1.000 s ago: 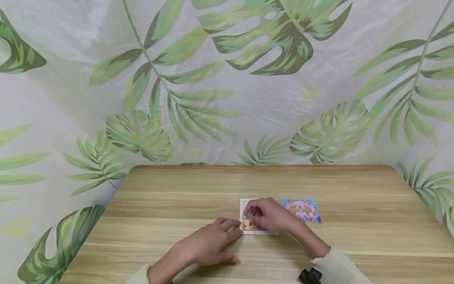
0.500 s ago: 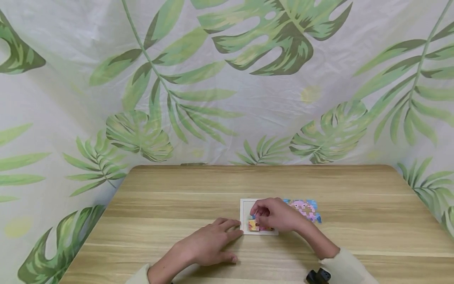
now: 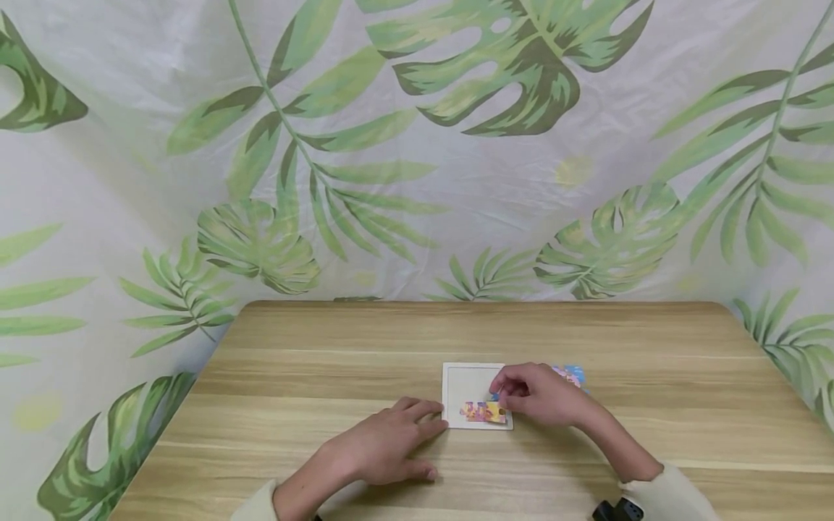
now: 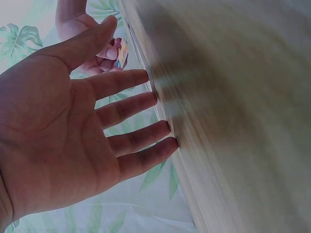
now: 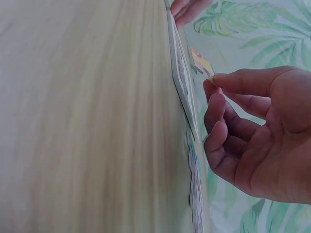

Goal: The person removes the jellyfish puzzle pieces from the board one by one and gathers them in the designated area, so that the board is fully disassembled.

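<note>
My right hand (image 3: pixel 547 394) pinches a yellow-orange puzzle piece (image 5: pixel 201 62) between thumb and index finger, over the lower right of a white puzzle tray (image 3: pixel 465 380). The other fingers are curled in, as the right wrist view shows. Beneath and left of that piece, several yellow and pink puzzle pieces (image 3: pixel 473 412) lie in the tray. A bit of blue shows by the right fingertips. My left hand (image 3: pixel 391 449) lies on the table with its fingers extended and its fingertips at the tray's left edge; in the left wrist view those fingers are straight and spread.
Right of the tray lies a group of pink and blue puzzle pieces (image 3: pixel 570 373), mostly hidden behind the right hand. Everything rests on a wooden table (image 3: pixel 313 376). A leaf-patterned cloth (image 3: pixel 391 145) hangs behind the table's far edge.
My right hand has moved rightward with the puzzle piece, from the tray's lower left to its lower right. More of the tray now shows. The left hand stays in place.
</note>
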Action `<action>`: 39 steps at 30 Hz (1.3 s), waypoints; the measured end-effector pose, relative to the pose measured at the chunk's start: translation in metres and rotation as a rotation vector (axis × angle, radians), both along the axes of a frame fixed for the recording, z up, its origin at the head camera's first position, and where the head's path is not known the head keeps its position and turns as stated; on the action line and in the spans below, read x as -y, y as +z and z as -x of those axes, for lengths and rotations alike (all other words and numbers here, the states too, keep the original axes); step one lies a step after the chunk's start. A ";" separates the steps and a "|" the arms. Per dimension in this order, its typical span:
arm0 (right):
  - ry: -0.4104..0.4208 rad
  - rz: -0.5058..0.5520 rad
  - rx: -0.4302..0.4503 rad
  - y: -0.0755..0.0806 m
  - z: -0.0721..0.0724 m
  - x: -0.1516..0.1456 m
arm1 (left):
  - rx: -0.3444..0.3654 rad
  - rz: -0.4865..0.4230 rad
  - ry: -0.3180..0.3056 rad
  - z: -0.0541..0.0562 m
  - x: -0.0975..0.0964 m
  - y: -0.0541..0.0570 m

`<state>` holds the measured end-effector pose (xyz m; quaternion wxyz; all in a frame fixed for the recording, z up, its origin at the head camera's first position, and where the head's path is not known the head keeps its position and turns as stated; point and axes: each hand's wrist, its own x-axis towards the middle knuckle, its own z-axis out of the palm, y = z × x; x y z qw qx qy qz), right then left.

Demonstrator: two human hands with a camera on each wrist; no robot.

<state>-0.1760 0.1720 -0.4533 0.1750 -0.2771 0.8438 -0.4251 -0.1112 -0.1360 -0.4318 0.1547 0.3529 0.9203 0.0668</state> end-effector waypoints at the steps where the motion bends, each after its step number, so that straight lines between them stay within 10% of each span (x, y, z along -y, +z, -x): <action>1: -0.007 -0.001 -0.003 0.000 -0.001 -0.003 | -0.003 0.001 -0.001 0.000 0.000 0.000; 39: -0.007 -0.021 -0.048 -0.005 -0.014 -0.053 | 0.043 -0.001 0.053 -0.003 0.001 0.003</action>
